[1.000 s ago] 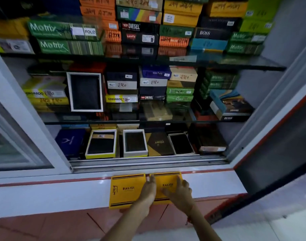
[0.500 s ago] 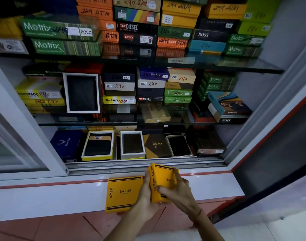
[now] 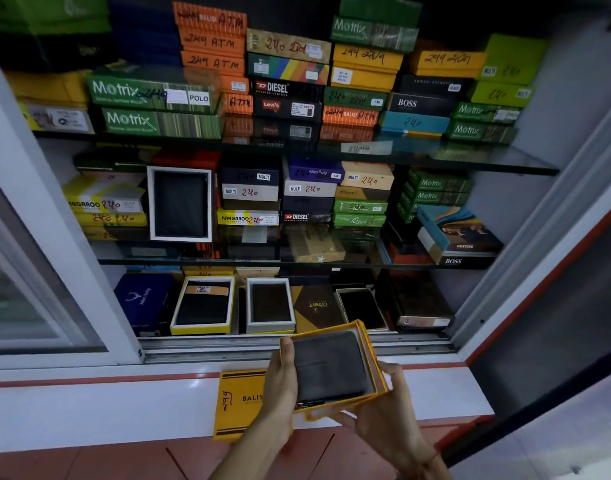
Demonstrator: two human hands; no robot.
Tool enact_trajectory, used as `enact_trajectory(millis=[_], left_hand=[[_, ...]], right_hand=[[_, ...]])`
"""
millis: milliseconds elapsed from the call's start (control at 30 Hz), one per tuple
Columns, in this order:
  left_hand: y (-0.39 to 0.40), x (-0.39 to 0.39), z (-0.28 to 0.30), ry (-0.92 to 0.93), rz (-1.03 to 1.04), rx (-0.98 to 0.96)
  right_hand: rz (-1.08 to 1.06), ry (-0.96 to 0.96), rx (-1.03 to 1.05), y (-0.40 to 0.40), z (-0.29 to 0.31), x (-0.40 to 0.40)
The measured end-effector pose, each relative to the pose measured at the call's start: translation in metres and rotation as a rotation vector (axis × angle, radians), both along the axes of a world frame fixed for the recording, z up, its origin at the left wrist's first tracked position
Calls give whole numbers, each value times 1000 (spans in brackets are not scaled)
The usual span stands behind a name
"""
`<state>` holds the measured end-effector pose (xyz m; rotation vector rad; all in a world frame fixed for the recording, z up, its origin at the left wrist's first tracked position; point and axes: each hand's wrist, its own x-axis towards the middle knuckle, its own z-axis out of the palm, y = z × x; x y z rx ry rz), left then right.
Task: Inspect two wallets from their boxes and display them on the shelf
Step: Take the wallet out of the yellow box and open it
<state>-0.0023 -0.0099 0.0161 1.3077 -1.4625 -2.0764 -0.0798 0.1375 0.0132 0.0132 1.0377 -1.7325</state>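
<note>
- The open yellow cardboard box (image 3: 335, 370) is held tilted above the white ledge (image 3: 99, 407), just in front of the cabinet's metal sliding track (image 3: 228, 344); the dark grey leather wallet (image 3: 332, 367) lies loose inside it, facing the camera.
- Risk: with the box tipped this way, the wallet could probably slide out toward the near lower edge and drop onto the ledge or the red tiled floor (image 3: 72, 465) below, since nothing visibly pins it in.
- Risk: what looks like a lid or second box layer shows as a yellow edge beneath the box (whether it is separate cannot be told); if it is loose, it may slip from the right hand.
- Risk: the closed yellow BALISI box (image 3: 240, 405), lying on the ledge just left of the held box, overhangs the ledge's front edge, and the left forearm crosses over it; a careless elbow move could likely knock it off.
- The left hand (image 3: 280, 386) grips the held box's left wall, thumb (image 3: 287, 351) pressed along the rim, the other fingers hidden behind.
- The right hand (image 3: 390, 417) cups the box from below at its right near corner, fingers half curled and supporting rather than pinching.
- Neither hand touches the wallet itself yet, so the inspection seems barely begun.
</note>
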Motion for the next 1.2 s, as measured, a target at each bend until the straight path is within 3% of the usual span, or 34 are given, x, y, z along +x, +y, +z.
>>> enact_trajectory(millis=[67, 167, 300, 567, 700, 833, 1000, 1133, 1200], left_hand=[[0, -1, 2, -91, 35, -155], [6, -1, 4, 12, 43, -51], [17, -3, 5, 38, 51, -77], [17, -6, -12, 5, 19, 76], [20, -9, -18, 21, 52, 146], [20, -12, -27, 2, 32, 149], [24, -14, -41, -86, 0, 47], [23, -18, -51, -131, 28, 93], [26, -21, -52, -151, 7, 99]], right_hand=[[-102, -1, 34, -5, -10, 8], [-244, 13, 54, -9, -19, 11], [-375, 102, 160, -7, -29, 4], [-407, 759, 485, 6, -23, 9], [-368, 1005, 790, 4, -27, 8], [-266, 976, 954, 2, -32, 5], [-22, 720, 937, -3, -41, -2], [-108, 839, 1072, -7, -47, -7], [-219, 839, 937, -14, -40, -6]])
